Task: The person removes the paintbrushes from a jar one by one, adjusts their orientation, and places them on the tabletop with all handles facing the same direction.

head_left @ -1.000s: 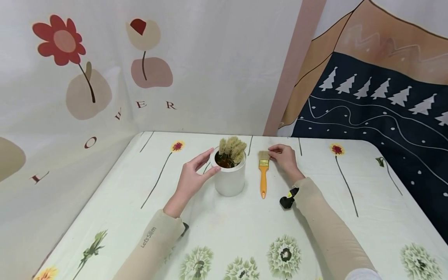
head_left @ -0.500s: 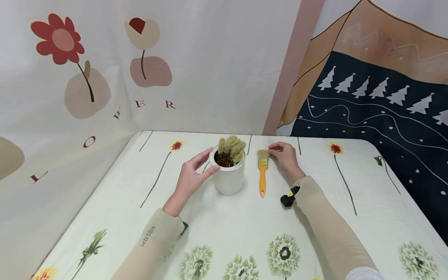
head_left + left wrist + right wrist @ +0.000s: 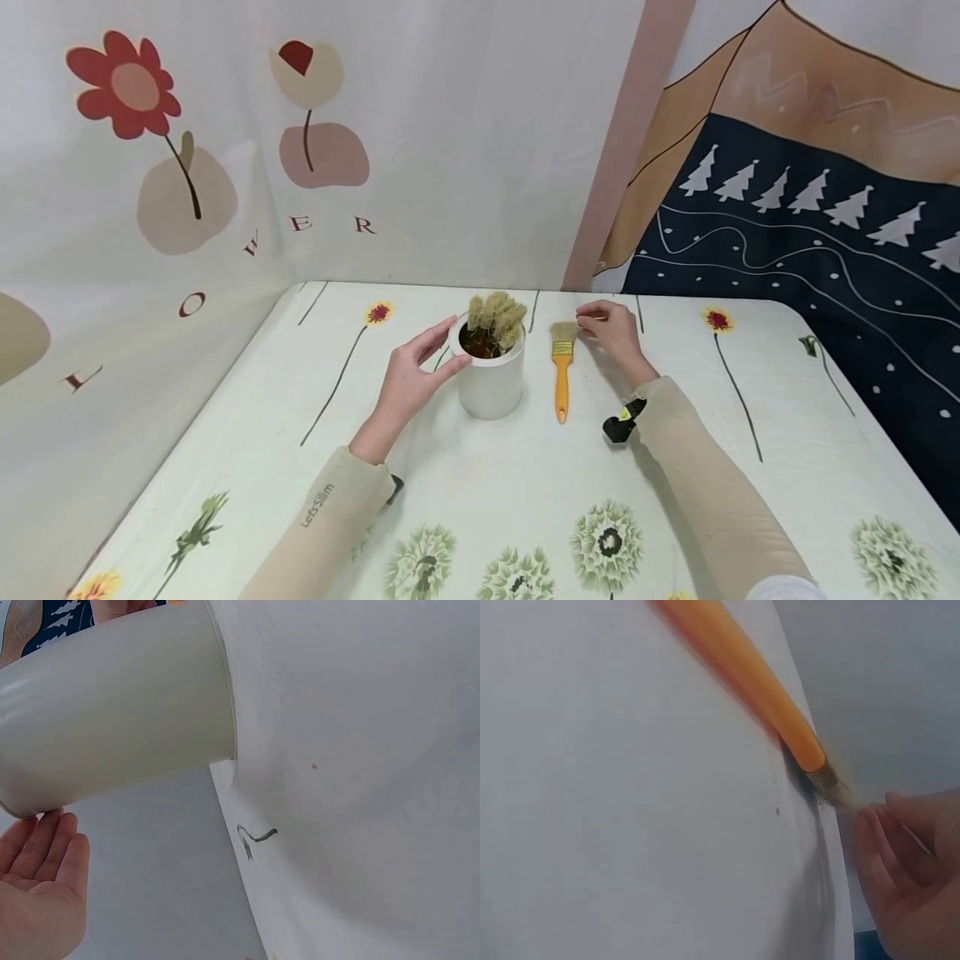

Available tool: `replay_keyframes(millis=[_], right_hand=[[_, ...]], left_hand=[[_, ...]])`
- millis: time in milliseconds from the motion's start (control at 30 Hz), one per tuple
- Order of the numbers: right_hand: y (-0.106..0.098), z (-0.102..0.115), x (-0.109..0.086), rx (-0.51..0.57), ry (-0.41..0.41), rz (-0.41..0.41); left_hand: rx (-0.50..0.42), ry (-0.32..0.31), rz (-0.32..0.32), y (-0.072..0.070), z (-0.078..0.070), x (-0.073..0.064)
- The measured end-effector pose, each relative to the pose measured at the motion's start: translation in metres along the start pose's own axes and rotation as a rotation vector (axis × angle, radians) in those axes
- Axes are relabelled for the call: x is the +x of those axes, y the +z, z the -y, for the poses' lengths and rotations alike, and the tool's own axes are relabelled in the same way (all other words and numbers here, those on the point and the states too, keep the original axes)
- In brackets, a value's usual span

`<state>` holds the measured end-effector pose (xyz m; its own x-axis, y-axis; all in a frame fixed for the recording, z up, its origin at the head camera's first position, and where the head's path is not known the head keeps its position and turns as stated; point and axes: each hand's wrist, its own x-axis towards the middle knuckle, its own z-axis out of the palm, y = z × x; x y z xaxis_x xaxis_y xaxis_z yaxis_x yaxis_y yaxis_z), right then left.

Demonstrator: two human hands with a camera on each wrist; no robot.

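A white cylindrical pot (image 3: 491,390) stands upright on the table, holding dark soil and a fuzzy yellow-green plant (image 3: 498,317). At its left side is my left hand (image 3: 411,375), thumb at the front of the rim and the other fingers farther back. The left wrist view shows its fingers (image 3: 71,859) extended, tips at the pot's wall. To the right of the pot lies a paintbrush (image 3: 562,371) with an orange handle and pale bristles pointing away from me. My right hand (image 3: 611,337) has thumb and index finger together at the bristle ends, pinching their edge.
A white flower-printed cloth covers the table (image 3: 495,483). Close behind it hangs a printed curtain (image 3: 465,167), with a dark panel (image 3: 750,250) of white trees at right. A black wrist strap piece (image 3: 619,429) hangs under the right sleeve.
My right hand has shifted very slightly rightward relative to the paintbrush. The left hand and the pot have stayed in place.
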<state>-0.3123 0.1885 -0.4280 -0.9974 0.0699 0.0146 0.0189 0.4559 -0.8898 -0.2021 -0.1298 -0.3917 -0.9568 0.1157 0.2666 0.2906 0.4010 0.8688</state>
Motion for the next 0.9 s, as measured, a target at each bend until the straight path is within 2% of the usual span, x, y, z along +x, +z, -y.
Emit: replay_keyframes(millis=[567,900], right_hand=[[-0.001,0.003,-0.007,0.043,-0.013,0.005],[0.002,0.001,-0.014,0.04,-0.055,0.005]], left_hand=[[-0.01,-0.005,-0.004,0.0,0.001,0.0],[-0.01,0.001,-0.004,0.0,0.001,0.0]])
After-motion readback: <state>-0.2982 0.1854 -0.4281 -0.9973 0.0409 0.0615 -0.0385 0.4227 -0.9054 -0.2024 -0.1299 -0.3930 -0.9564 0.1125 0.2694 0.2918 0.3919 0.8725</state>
